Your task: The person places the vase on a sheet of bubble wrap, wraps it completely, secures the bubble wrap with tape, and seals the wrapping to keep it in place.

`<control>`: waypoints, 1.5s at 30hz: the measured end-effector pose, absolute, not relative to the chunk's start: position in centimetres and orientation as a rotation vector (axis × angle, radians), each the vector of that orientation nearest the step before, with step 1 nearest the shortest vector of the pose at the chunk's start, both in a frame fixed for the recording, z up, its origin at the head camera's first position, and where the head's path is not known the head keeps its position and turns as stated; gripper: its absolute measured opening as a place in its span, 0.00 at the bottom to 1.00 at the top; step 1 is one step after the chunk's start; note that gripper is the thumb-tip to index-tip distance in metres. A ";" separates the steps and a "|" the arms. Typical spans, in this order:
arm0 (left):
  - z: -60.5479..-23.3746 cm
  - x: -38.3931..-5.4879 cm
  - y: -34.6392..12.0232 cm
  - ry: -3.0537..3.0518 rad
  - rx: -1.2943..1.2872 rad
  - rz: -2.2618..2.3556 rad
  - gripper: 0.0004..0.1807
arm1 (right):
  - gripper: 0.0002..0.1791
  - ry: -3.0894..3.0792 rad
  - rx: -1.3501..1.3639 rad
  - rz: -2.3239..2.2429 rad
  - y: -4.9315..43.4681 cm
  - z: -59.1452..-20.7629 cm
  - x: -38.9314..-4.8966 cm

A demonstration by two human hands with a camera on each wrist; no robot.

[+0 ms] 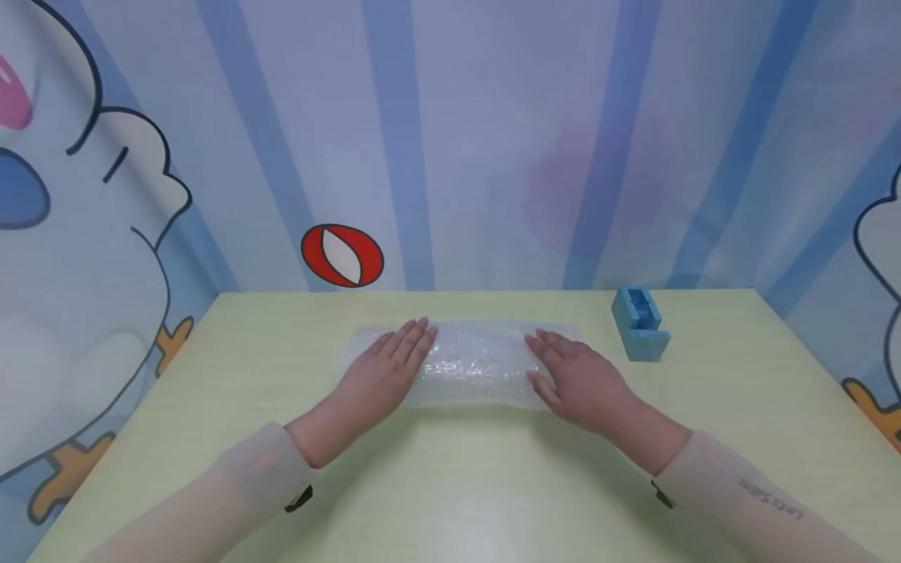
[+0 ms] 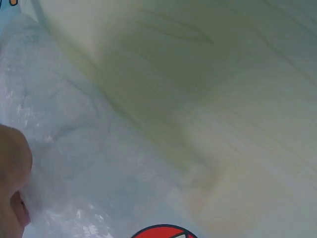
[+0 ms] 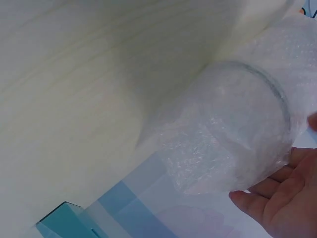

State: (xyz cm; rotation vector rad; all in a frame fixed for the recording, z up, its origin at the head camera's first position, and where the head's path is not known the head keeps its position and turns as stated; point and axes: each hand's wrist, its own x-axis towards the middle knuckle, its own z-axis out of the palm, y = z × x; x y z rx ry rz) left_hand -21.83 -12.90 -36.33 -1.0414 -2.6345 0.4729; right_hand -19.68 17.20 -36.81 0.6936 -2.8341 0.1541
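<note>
A sheet of clear bubble wrap (image 1: 479, 363) lies crosswise on the table in the head view. My left hand (image 1: 385, 360) rests on its left part, fingers straight and close together. On the right part, my right hand (image 1: 587, 379) touches the wrap with extended, slightly bent fingers and the thumb apart. In the right wrist view, a dark curved rim (image 3: 280, 91) shows through the wrap; what it belongs to is unclear. Only part of the left hand (image 2: 12, 168) appears at the left wrist view's edge, beside the wrap (image 2: 89, 148).
A blue tape dispenser (image 1: 640, 324) stands on the table behind and right of my right hand. The pale yellow table (image 1: 464, 485) ends at a striped blue backdrop (image 1: 486, 156) with cartoon figures at both sides.
</note>
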 end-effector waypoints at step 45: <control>-36.3 -18.5 -9.8 -2.851 -0.737 -0.005 0.58 | 0.57 -2.916 0.763 0.051 17.2 -36.4 -23.8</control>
